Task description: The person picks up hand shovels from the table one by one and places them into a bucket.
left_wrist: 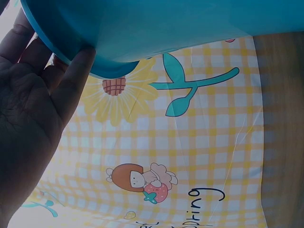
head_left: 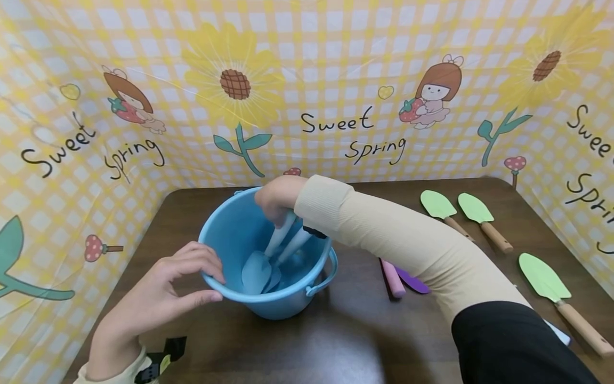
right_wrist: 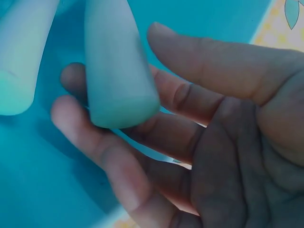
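A blue bucket (head_left: pixel 283 306) stands on the table, tipped slightly toward the left hand. The left hand (head_left: pixel 168 282) holds its near-left rim, thumb and fingers on either side. Inside lie toy shovels with pale handles, one blade (head_left: pixel 256 272) overlapping another (head_left: pixel 273 280). The right hand (head_left: pixel 278 194) reaches over the far rim into the bucket. In the right wrist view, its loosely bent fingers (right_wrist: pixel 123 175) lie behind one shovel handle (right_wrist: pixel 121 71), and the thumb stands apart from it. Whether the fingers touch that handle, I cannot tell. A second handle (right_wrist: pixel 23 52) is beside it.
Green trowels with wooden handles lie at the right, two at the back (head_left: pixel 436 204) (head_left: pixel 475 207) and one nearer (head_left: pixel 544 277). A pink handle (head_left: pixel 393 280) and a purple blade (head_left: pixel 413 280) show beside the right sleeve (head_left: pixel 408 229). A checked cloth (head_left: pixel 336 80) hangs behind the table.
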Demonstrator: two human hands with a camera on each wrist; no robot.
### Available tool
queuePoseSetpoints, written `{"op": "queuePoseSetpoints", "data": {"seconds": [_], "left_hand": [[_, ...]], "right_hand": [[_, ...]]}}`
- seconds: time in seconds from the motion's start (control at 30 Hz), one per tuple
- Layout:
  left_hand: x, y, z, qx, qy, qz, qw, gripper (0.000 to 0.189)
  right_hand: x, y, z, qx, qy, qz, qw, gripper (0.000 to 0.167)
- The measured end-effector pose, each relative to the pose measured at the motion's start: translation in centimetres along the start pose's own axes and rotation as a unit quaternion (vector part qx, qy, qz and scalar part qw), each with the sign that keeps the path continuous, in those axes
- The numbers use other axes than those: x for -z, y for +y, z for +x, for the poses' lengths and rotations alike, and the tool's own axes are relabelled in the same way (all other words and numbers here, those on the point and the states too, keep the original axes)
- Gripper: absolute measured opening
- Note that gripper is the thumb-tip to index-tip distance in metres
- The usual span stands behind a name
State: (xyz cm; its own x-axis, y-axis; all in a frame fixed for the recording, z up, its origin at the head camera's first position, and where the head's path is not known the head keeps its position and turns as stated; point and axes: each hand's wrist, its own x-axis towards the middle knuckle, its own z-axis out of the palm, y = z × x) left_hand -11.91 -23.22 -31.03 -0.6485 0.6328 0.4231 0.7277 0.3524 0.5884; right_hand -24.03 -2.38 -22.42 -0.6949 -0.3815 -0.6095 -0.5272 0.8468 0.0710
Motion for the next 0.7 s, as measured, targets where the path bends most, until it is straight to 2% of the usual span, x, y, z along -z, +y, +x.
{"op": "queuePoseSetpoints", "data": {"seconds": [0.2, 0.47, 0.7], "left_hand": [[0.0, 0.1, 0.0, 0.003, -0.001, -0.004, 1.0, 0.042], [0.0, 0.1, 0.1, -0.003, -0.001, 0.001, 1.0, 0.043], [0.0, 0.0, 0.1, -0.008, 0.004, -0.007, 0.9999, 0.044]], "right_hand": [[-0.1, 0.1, 0.0, 0.015, -0.011, -0.041, 0.999, 0.042], [-0.1, 0.1, -0.5, -0.001, -0.018, 0.015, 0.9997, 0.045], [0.2, 0.1, -1.1, 0.001, -0.015, 0.015, 0.9998, 0.042]]}}
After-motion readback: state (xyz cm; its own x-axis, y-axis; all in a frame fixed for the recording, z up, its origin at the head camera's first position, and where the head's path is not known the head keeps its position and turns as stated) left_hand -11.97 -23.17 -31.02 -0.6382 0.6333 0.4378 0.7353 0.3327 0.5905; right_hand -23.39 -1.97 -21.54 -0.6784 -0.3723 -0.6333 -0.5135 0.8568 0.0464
